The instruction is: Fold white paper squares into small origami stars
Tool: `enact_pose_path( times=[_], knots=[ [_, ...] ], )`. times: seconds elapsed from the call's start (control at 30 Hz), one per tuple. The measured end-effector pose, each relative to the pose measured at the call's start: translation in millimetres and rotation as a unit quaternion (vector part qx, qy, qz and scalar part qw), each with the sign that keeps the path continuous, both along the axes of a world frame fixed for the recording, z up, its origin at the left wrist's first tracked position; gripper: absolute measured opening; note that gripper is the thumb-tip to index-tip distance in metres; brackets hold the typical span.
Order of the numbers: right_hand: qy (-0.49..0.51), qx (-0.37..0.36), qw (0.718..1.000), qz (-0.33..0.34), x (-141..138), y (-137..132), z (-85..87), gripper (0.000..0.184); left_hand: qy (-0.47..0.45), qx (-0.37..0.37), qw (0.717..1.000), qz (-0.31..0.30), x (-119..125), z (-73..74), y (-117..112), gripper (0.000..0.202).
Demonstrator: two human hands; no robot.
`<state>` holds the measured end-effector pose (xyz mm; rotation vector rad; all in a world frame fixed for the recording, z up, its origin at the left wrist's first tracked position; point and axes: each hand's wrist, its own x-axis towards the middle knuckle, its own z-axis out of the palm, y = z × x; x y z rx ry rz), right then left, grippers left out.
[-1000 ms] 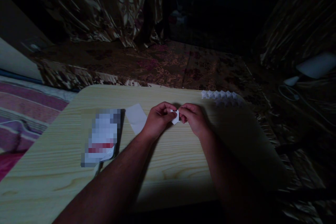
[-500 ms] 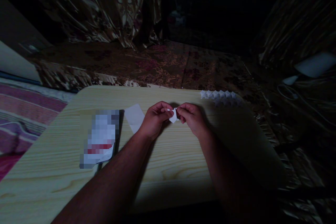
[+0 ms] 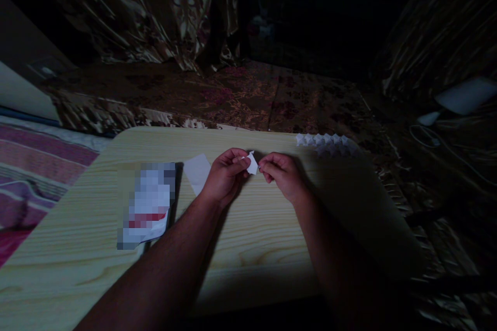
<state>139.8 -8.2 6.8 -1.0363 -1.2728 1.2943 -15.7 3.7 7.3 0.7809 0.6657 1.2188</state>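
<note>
Both hands meet over the middle of a light wooden table (image 3: 248,238). My left hand (image 3: 224,176) pinches a small white folded paper piece (image 3: 252,164) between thumb and fingertips. My right hand (image 3: 282,173) pinches the same piece from the right side, fingers curled. The paper is held just above the tabletop. A row of several small white folded paper pieces (image 3: 324,141) lies at the table's far right edge, beyond my right hand.
A white paper slip (image 3: 196,170) lies flat left of my left hand. A blurred-out packet (image 3: 147,204) lies further left on the table. Patterned dark fabric (image 3: 233,93) surrounds the table; a striped cloth (image 3: 34,165) is at left, white cable and object (image 3: 446,114) at right.
The folded paper piece has turned and risen slightly between my fingers. Both hands shifted a little to the left and away from me.
</note>
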Motion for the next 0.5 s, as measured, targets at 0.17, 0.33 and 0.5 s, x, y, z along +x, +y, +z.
enact_pose_path(
  times=[0.17,0.33,0.5],
  knots=[
    [-0.005,-0.003,1.0,0.005,-0.6,0.4,-0.6,0.015,-0.009,-0.002,1.0,-0.016,-0.9,0.3,0.2,0.02],
    [-0.026,-0.025,0.999,0.001,-1.6,-0.4,1.0,0.012,-0.006,0.007,1.0,-0.014,-1.2,-0.3,1.0,0.018],
    [-0.026,-0.031,0.999,-0.025,-2.0,-0.2,2.2,0.014,-0.022,0.006,1.0,-0.007,-2.0,-0.4,2.6,0.017]
  ],
)
